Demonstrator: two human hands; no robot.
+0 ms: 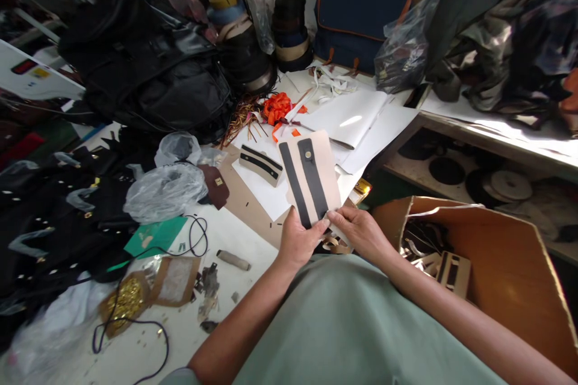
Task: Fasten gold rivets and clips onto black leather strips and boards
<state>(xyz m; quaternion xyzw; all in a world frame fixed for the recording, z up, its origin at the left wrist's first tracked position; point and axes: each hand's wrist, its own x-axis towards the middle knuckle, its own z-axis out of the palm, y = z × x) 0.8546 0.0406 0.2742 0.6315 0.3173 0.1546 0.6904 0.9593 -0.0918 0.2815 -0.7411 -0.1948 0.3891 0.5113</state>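
I hold up a beige card with black straps [332,177] above the near edge of the table. Two dark bands run along its length, and a round metal snap shows at the far end of one. My left hand [298,239] grips the near left corner, thumb on top. My right hand [363,231] pinches the near right corner, its thumb and fingertips close to the left thumb at a strap's end. What lies under the fingertips is hidden. Beyond the left hand, a similar strapped card [261,165] lies on white paper [275,204].
At right stands an open cardboard box [506,264] with similar cards inside. Plastic bags [167,192], a tray of gold-coloured small parts [126,301] and a black cord [167,337] lie at left. Behind are a black backpack [153,66], webbing rolls [291,36] and a blue bag [361,12].
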